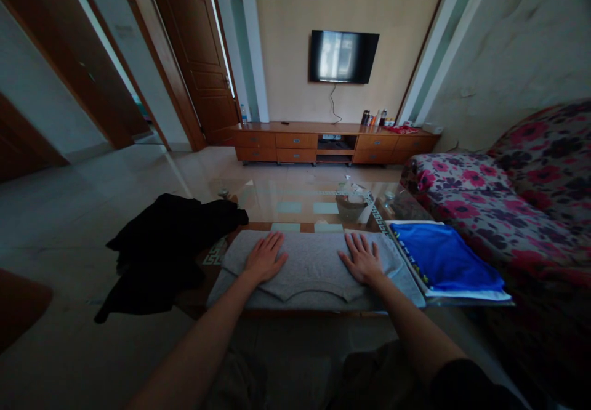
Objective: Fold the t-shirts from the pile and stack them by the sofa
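Observation:
A grey T-shirt [309, 265] lies spread and partly folded on the glass coffee table [249, 197], its neckline toward me. Flat on the left part of the shirt rests my left hand [266, 258], fingers stretched out. My right hand [364, 258] lies palm down on the right part, its fingers spread. Neither hand grips the cloth. To the left, a heap of black clothing [170, 237] hangs over the table's edge. Beside the shirt on the right is a folded blue garment [447, 256] on top of something white.
Toward the table's far side stands a bowl [351, 207] with crumpled paper-like stuff in it. A flower-patterned sofa [466, 179] borders the right side. Across the room are a low wooden cabinet [295, 142] with bottles and a wall-mounted TV [344, 57].

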The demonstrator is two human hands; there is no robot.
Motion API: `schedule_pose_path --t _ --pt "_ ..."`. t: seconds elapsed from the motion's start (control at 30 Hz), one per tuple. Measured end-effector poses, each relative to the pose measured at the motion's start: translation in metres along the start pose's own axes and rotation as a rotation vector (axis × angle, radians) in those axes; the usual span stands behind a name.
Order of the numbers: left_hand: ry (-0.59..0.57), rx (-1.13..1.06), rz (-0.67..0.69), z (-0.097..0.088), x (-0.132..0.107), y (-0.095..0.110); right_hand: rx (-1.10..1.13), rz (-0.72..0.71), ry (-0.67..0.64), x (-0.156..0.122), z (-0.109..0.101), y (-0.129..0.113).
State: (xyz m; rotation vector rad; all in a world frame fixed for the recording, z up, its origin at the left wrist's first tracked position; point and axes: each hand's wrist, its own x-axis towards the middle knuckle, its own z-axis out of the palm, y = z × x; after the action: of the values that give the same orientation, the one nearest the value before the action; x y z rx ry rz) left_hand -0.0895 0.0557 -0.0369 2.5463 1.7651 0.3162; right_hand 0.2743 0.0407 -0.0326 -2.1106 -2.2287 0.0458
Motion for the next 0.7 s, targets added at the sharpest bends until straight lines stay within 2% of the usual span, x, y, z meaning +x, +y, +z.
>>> schedule_pose_path --t 0.2,0.47,0.7 --pt "-0.008 -0.016 0.114 0.004 -0.002 0.023 0.04 -0.081 0.008 -0.012 0.0 -0.026" --pt "0.01 -0.024 0.109 -0.004 -0.006 0.037 0.05 -0.085 0.001 -0.019 -0.007 -0.04" --pt "-0.049 -0.077 0.169 0.006 -0.022 0.065 0.105 -0.187 -0.043 -0.034 -0.003 -0.056"
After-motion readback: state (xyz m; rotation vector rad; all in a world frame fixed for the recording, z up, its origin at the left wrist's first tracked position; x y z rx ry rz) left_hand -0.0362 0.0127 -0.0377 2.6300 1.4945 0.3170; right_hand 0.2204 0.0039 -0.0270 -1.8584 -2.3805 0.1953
